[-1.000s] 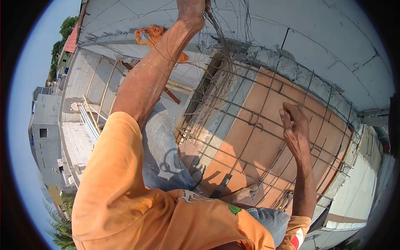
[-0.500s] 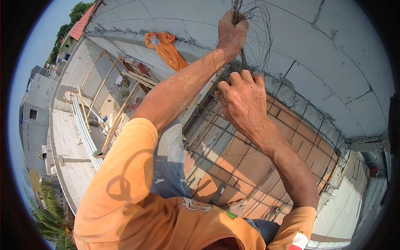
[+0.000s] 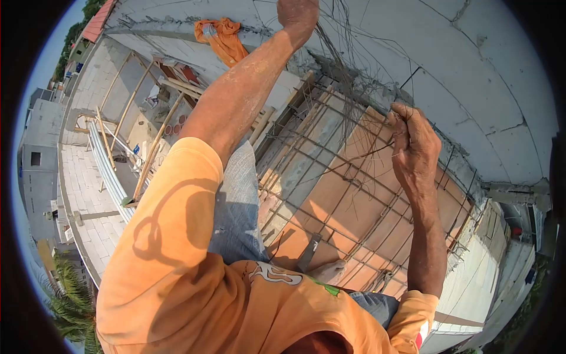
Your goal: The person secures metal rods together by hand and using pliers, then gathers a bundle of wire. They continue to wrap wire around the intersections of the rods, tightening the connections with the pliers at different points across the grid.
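My left hand (image 3: 299, 16) is raised at the top edge, partly cut off, closed around a bundle of thin tie wire (image 3: 337, 52). The loose strands fan down and to the right over the rebar grid (image 3: 359, 177). Lower and to the right, my right hand (image 3: 417, 141) has its thumb and fingers pinched together, and a fine wire strand seems to run into them. Pincers (image 3: 386, 277) lie on the grid near my knee.
Orange-brown panels (image 3: 336, 206) lie under the rebar. A grey block wall (image 3: 448, 65) rises beyond, with an orange cloth (image 3: 221, 38) on a ledge. At left, wooden poles (image 3: 156, 150) and long pipes (image 3: 106, 168) stand by a lower area. A dark flat metal piece (image 3: 308, 253) lies near my foot.
My left hand has moved up and left with the wire bundle. My right hand has moved away from the bundle, to the right and slightly down, and the strands have spread out.
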`<state>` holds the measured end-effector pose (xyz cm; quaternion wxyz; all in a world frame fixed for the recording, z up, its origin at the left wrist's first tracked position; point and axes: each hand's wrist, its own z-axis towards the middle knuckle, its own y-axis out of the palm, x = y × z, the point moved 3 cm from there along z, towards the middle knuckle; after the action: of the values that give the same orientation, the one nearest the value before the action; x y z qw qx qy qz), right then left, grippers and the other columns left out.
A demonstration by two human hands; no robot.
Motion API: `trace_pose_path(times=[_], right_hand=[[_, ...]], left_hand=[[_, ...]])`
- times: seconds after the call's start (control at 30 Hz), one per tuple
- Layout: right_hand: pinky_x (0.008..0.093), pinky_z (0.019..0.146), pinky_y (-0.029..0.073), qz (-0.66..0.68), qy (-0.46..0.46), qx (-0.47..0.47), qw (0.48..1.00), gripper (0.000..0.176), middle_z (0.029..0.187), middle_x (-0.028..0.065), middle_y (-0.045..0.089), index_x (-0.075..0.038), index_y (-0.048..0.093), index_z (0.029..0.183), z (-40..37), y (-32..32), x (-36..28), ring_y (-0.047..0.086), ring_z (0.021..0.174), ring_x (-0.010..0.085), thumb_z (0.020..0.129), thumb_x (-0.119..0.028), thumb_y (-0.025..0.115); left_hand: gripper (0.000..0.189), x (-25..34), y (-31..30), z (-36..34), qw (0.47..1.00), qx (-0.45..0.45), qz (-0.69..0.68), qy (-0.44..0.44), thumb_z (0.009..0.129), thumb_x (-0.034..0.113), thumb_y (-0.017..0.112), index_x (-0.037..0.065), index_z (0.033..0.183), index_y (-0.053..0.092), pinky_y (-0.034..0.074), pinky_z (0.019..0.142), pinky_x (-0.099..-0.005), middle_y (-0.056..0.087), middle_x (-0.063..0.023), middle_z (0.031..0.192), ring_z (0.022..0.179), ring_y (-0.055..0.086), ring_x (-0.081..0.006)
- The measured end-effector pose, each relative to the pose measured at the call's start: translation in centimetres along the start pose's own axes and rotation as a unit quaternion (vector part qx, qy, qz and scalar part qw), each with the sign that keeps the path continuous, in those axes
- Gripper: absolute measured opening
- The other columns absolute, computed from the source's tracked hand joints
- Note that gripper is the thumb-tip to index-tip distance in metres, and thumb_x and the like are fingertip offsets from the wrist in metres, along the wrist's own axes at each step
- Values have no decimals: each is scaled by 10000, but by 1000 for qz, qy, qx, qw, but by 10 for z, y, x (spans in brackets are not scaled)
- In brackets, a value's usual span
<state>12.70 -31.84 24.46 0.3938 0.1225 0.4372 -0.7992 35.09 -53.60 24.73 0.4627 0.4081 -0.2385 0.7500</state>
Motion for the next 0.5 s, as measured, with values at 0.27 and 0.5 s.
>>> trace_pose_path(times=[0.27, 0.5], right_hand=[[284, 601, 464, 69, 95, -25, 993, 213, 740, 52, 577, -22, 638, 1102, -58, -29, 12, 536, 648, 133, 891, -50, 648], [278, 610, 489, 259, 243, 123, 927, 331, 728, 25, 538, 6, 578, 1256, -133, -92, 57, 524, 661, 108, 974, -167, 563]], left_hand=[[99, -17, -28, 13, 995, 86, -27, -39, 849, 100, 526, 31, 787, 491, 423, 584, -365, 485, -59, 666, 598, 467, -180], [99, -43, -89, 47, 969, 207, -99, -97, 853, 94, 514, 32, 782, 486, 417, 573, -355, 474, -55, 662, 588, 455, -175]])
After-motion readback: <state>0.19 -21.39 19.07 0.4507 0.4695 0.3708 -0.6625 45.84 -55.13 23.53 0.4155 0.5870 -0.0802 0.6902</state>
